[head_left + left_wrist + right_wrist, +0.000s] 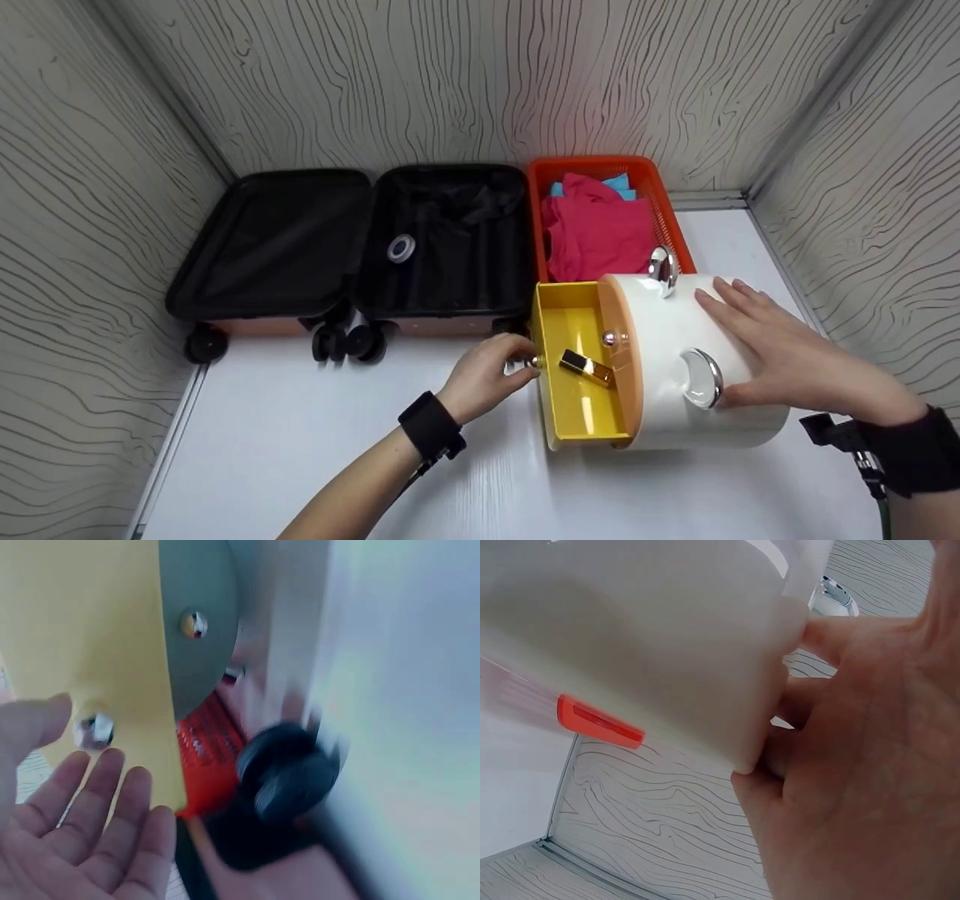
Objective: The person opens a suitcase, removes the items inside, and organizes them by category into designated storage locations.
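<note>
A white rounded storage box (667, 360) with chrome fittings stands at the right of the table in the head view. Its yellow drawer (574, 412) is pulled out to the left, and a small black-and-gold stick-shaped item (587, 368) lies inside. My left hand (487, 375) is at the drawer front, thumb and fingers around the round metal knob (94, 732); in the left wrist view they look apart from it. My right hand (787, 352) rests with spread fingers on the box's white shell (652, 652).
Behind the box, an orange basket (666, 202) holds pink cloth (596, 232) and some blue cloth. An open black suitcase (277, 240) lies at the back left, with a small round white-rimmed object (401, 248) in its right half. Patterned walls enclose the table.
</note>
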`<move>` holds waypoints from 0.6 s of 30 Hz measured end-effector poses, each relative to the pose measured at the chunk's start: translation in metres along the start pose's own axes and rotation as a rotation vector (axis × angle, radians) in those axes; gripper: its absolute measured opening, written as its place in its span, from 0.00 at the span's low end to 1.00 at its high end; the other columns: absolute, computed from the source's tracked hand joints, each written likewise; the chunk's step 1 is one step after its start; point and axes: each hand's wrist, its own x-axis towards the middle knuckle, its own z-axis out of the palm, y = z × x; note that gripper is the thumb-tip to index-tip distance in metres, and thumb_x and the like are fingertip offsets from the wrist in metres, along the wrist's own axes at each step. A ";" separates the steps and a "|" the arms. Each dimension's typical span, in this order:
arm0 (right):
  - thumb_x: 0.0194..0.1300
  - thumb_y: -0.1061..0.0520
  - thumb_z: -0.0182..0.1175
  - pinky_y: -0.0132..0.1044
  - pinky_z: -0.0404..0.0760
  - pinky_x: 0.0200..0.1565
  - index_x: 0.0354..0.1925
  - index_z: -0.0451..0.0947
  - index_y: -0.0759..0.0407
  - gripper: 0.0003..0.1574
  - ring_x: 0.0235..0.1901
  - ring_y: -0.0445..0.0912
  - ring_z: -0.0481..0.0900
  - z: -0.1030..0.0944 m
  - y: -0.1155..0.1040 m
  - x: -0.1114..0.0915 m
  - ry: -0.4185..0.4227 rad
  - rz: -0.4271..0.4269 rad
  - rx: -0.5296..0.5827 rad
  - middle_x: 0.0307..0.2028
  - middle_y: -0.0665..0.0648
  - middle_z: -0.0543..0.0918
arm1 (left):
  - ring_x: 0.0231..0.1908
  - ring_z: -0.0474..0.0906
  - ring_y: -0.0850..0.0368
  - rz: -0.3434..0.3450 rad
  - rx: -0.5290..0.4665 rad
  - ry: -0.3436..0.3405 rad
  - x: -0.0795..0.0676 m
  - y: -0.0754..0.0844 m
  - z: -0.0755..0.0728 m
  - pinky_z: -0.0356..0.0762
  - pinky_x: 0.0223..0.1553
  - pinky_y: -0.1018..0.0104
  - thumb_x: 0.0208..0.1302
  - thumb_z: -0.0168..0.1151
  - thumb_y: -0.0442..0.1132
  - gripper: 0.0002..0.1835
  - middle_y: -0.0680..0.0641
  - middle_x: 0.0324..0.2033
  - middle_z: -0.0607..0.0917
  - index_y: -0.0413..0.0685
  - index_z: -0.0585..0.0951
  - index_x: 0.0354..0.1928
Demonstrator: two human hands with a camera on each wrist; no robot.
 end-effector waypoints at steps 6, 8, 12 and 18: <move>0.39 0.39 0.84 0.76 0.51 0.66 0.82 0.50 0.54 0.81 0.76 0.71 0.45 0.000 0.000 -0.002 -0.003 0.005 0.003 0.79 0.69 0.49 | 0.42 0.80 0.66 -0.017 -0.114 0.043 0.005 0.001 0.013 0.81 0.47 0.63 0.71 0.68 0.43 0.08 0.56 0.42 0.84 0.52 0.86 0.48; 0.40 0.39 0.84 0.75 0.50 0.67 0.82 0.50 0.54 0.81 0.76 0.71 0.44 0.000 0.001 -0.002 -0.005 0.006 0.006 0.79 0.69 0.48 | 0.42 0.80 0.67 -0.007 -0.124 0.043 0.008 0.004 0.017 0.81 0.47 0.64 0.70 0.68 0.42 0.08 0.56 0.42 0.83 0.51 0.86 0.48; 0.40 0.40 0.83 0.76 0.51 0.66 0.82 0.50 0.53 0.80 0.76 0.70 0.44 0.000 0.001 -0.002 -0.003 0.004 0.011 0.79 0.67 0.48 | 0.43 0.81 0.67 0.018 -0.120 0.029 0.015 0.011 0.026 0.80 0.48 0.67 0.70 0.68 0.43 0.08 0.56 0.42 0.84 0.52 0.86 0.48; 0.39 0.42 0.83 0.69 0.48 0.71 0.81 0.52 0.56 0.79 0.76 0.71 0.46 0.002 0.000 -0.001 0.027 -0.035 0.007 0.79 0.69 0.51 | 0.44 0.81 0.65 0.031 -0.107 -0.013 0.030 0.021 0.037 0.78 0.48 0.71 0.70 0.68 0.44 0.09 0.57 0.43 0.85 0.53 0.87 0.48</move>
